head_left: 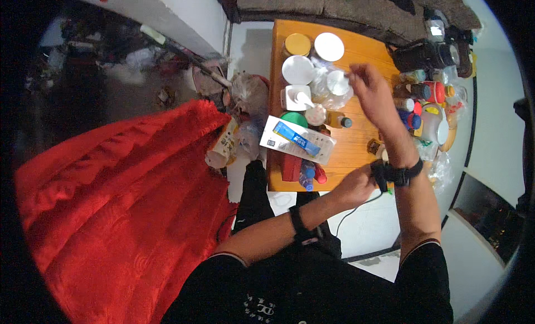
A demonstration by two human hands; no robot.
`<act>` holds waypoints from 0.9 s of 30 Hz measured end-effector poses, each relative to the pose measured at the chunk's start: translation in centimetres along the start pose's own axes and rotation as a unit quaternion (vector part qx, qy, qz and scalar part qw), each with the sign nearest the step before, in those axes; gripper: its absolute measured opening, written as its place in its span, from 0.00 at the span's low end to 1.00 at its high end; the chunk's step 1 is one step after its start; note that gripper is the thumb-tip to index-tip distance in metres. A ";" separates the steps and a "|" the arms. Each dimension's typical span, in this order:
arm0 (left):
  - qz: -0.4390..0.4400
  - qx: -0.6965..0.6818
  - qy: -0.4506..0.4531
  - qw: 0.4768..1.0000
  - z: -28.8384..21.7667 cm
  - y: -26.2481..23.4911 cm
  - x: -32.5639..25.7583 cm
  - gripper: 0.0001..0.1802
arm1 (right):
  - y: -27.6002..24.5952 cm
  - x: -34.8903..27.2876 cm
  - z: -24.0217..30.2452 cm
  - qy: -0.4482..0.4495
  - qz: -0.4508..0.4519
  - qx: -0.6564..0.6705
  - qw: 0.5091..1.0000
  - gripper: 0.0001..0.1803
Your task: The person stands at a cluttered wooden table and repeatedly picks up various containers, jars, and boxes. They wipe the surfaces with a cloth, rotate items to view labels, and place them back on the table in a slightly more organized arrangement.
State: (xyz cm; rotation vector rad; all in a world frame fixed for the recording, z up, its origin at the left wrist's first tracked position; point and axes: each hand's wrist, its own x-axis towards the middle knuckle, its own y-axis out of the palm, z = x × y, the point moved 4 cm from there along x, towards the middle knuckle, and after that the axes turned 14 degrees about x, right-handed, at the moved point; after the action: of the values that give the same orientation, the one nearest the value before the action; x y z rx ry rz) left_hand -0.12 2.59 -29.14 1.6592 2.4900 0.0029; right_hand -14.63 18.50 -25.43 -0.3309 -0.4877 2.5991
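Observation:
My right hand (pixel 372 95) is raised over a small wooden table (pixel 356 148), fingers loosely curled and apart, with nothing visible in them. Its fingertips hover beside a clear plastic bag with a round white container (pixel 336 83). My left hand (pixel 355 186) reaches across to my right wrist and grips the black wrist device (pixel 384 173) strapped there. A thin dark cable (pixel 356 208) hangs down from that device. A black band is also around my left wrist (pixel 297 219).
The table holds a yellow-lidded jar (pixel 297 44), a white lid (pixel 329 46), a white bowl (pixel 298 69), a white box with a blue tube (pixel 298 139) and a small bottle (pixel 339 121). Several bottles (pixel 415 93) crowd its right edge. A red blanket (pixel 111 201) lies at left.

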 end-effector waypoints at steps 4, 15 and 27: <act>0.092 -0.089 -0.145 0.981 2.9 0.9 3.1 0.14 | 4.7 7.8 -0.7 -0.030 0.023 -0.081 0.996 0.27; -0.060 -0.253 -0.243 0.934 12.3 -5.1 0.0 0.18 | 15.0 20.2 -8.4 -0.061 0.123 -0.513 0.847 0.43; -0.063 -0.248 -0.225 0.940 15.2 -5.4 -1.5 0.17 | 18.1 22.5 -13.4 0.007 0.142 -0.573 0.807 0.50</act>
State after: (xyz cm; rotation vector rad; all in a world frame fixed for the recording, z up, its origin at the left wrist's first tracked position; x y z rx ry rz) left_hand -2.64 -2.17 -44.42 1.1396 2.0242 0.1966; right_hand -37.11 18.33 -48.00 -0.8389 -2.1140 2.2020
